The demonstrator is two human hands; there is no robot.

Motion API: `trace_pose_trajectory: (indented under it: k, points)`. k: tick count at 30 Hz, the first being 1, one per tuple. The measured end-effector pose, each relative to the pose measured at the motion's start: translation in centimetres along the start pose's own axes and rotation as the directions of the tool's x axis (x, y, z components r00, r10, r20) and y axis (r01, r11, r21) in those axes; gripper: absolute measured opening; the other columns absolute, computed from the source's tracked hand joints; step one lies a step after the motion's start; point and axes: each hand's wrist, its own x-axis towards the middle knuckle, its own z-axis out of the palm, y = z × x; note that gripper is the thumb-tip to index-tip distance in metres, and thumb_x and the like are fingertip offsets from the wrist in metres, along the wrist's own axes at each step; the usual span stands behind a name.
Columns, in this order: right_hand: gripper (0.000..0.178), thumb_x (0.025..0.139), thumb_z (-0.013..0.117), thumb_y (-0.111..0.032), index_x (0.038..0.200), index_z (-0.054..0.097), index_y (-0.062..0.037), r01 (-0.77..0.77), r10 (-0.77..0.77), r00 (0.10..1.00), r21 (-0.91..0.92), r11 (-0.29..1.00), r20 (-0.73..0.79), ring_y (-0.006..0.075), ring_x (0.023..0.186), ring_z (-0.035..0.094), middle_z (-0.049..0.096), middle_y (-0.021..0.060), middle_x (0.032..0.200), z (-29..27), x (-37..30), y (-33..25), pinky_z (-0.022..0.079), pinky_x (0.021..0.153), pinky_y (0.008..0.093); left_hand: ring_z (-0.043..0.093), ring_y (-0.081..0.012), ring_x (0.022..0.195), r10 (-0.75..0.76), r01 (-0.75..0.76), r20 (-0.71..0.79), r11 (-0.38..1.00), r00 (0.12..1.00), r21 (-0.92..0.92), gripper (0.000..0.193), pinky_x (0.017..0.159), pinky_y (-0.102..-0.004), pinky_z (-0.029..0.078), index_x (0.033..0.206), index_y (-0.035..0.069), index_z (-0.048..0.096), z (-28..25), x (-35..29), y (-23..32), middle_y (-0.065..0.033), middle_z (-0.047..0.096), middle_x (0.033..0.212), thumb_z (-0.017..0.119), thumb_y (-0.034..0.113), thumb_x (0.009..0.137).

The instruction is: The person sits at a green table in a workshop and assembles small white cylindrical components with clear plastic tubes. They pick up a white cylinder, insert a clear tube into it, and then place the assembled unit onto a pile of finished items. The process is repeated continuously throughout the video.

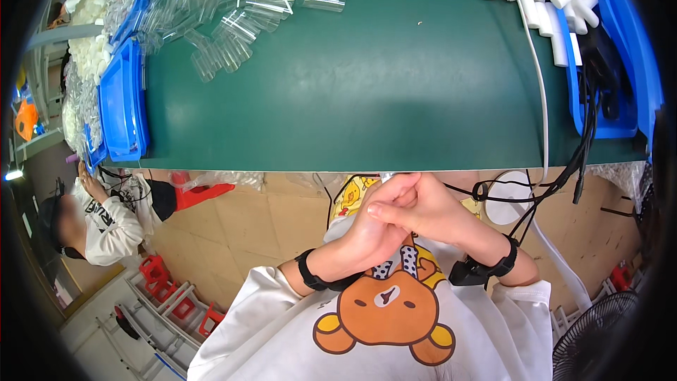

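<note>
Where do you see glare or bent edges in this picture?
In the head view, a pale sheen on the green tabletop, bright streaks along the clear tubes; same view, the blue bin at right curves, likely fisheye distortion.

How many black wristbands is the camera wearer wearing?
2: a left wristband just behind the left hand, and a right wristband just behind the right hand. Any beneath the white sleeves would be hidden.

Tabletop (451,85): bright, soft central glare, faint shadow
Clear tubes (321,1): small glints
Far-left lamp (13,175): white glow, perhaps blurred
Rim: black, strongly bowed
</note>
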Motion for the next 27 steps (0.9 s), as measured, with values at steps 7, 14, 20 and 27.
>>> trace_pose_trajectory:
  k: [7, 14, 20, 27]
  points:
    - [0.03, 0.079, 0.07, -0.016, 0.097, 0.053, 0.0017, -0.016, 0.016, 1.0, -0.005, 1.0, 0.002, 0.0097, 0.086, 0.057, 0.06, 0.0062, 0.092, -0.2, 0.0, 0.3, 0.048, 0.073, 0.026, 0.051, -0.0097, 0.08, -0.072, 0.072, 0.008, 0.995, 0.997, -0.062, 0.018, 0.071, -0.0266, 0.041, 0.094, 0.008, 0.053, -0.9, 0.7, 0.1, 0.0012, 0.055, 0.085, 0.047, 0.025, 0.093]
    - [0.032, 0.079, 0.068, -0.017, 0.099, 0.052, 0.0019, 0.048, -0.053, 0.998, -0.139, 0.989, -0.034, 0.01, 0.092, 0.056, 0.06, 0.0096, 0.098, 0.2, 0.0, 0.6, 0.046, 0.076, 0.0259, 0.048, -0.0084, 0.066, -0.005, 0.018, 0.149, 0.996, 0.989, -0.088, 0.017, 0.062, -0.0262, 0.04, 0.085, 0.009, 0.051, -2.8, 1.4, -0.5, 0.0021, 0.051, 0.074, 0.046, 0.023, 0.093]
    - [0.042, 0.08, 0.066, -0.014, 0.113, 0.048, 0.0044, 0.139, -0.148, 0.989, -0.509, 0.85, 0.023, 0.0193, 0.101, 0.056, 0.056, 0.0148, 0.111, 1.5, -5.0, -3.2, 0.046, 0.084, 0.0318, 0.033, -0.0085, 0.053, -0.103, 0.043, 0.368, 0.985, 0.924, 0.168, 0.022, 0.052, -0.0269, 0.03, 0.076, 0.01, 0.039, 0.1, -3.9, 2.4, 0.0026, 0.036, 0.063, 0.04, 0.023, 0.094]
    - [0.021, 0.076, 0.062, 0.0, 0.096, 0.06, 0.0056, 0.661, -0.755, 0.614, -0.673, 0.332, 0.229, 0.0276, 0.079, 0.062, 0.062, 0.0163, 0.09, 1.8, -7.1, -7.1, 0.052, 0.071, 0.0351, 0.038, -0.0115, 0.057, -0.166, 0.0, 0.7, 0.973, 0.695, 0.231, 0.026, 0.053, -0.0251, 0.033, 0.081, 0.005, 0.038, 2.3, -7.6, 3.3, -0.0007, 0.037, 0.064, 0.033, 0.025, 0.097]
